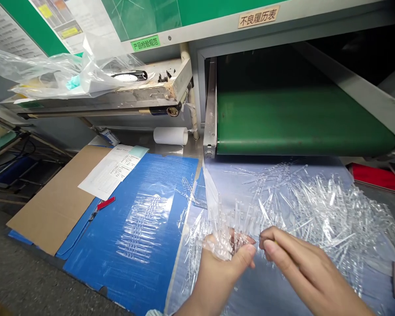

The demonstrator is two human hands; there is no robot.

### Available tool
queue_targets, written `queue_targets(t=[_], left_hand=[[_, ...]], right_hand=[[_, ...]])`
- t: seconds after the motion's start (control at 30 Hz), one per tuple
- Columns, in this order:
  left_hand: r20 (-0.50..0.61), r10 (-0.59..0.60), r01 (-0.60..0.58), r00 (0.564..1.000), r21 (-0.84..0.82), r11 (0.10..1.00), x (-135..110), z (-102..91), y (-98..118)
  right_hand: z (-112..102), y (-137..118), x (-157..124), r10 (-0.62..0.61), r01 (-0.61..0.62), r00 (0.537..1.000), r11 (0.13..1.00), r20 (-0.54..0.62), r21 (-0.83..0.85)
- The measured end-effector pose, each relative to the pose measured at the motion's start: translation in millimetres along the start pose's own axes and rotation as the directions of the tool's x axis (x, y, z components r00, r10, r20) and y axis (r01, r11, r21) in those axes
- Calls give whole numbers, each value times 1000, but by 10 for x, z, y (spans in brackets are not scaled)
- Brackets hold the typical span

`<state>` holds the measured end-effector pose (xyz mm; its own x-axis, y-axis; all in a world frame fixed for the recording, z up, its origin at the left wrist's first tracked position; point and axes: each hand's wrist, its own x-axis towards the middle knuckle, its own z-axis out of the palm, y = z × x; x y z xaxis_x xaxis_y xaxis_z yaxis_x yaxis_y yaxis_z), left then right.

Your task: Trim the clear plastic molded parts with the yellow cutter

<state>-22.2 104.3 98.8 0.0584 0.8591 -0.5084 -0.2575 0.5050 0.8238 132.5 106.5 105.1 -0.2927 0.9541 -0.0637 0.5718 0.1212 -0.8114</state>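
Below green conveyor: left hand fingers cupped round clear plastic pieces; right hand fingers pinched narrow alongside.

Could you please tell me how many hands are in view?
2: the left hand cups clear pieces at bottom centre; the right hand is just beside it, fingers curled. No others show.

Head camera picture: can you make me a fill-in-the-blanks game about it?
The conveyor belt behind the pile of clear pieces is ____.
The neat row of pieces lies on a ____ sheet.
The bunch of pieces sits in the left hand, not the ____ hand.
Missing words: green, blue, right.
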Motion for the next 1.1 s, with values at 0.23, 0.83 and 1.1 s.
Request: queue_targets(t=[0.23, 0.83, 1.1], left_hand=[[-46, -1, 1, 999, 11, 1000, -16, 5, -11], [-89, 11, -9, 996, 26, 1000, -36, -7, -16], [27, -52, 49, 998, 86, 995, -96, -11, -106]], right_hand=[[59, 39, -28, -105, 109, 994, 984, 33, -140], [125, 19, 0, -154, 135, 981, 979, -119, -156], [-112, 173, 94, 19, -142, 878, 965, -478, -222]])
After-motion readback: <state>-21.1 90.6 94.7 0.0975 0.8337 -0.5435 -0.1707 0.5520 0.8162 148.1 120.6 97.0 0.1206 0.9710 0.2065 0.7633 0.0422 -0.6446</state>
